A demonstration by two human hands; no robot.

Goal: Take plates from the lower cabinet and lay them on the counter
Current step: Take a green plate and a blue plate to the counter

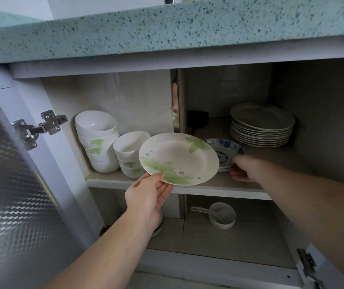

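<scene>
My left hand (pixel 149 197) grips the near rim of a white plate with green leaf print (pixel 179 158), held tilted in front of the cabinet's upper shelf (pixel 187 189). My right hand (pixel 245 168) reaches into the shelf and touches the right edge of a blue-patterned dish (pixel 227 146) that sits on top of a small stack, partly hidden behind the held plate. A tall stack of white plates (pixel 262 127) stands at the back right of the shelf. The speckled green counter (pixel 166 32) overhangs the cabinet.
Two stacks of white bowls (pixel 99 140) (pixel 130 154) stand on the shelf's left. Below, a small bowl with a spoon (pixel 222 215) rests on the bottom shelf. The open cabinet door (pixel 14 195) stands at left; a vertical divider (pixel 176 101) splits the cabinet.
</scene>
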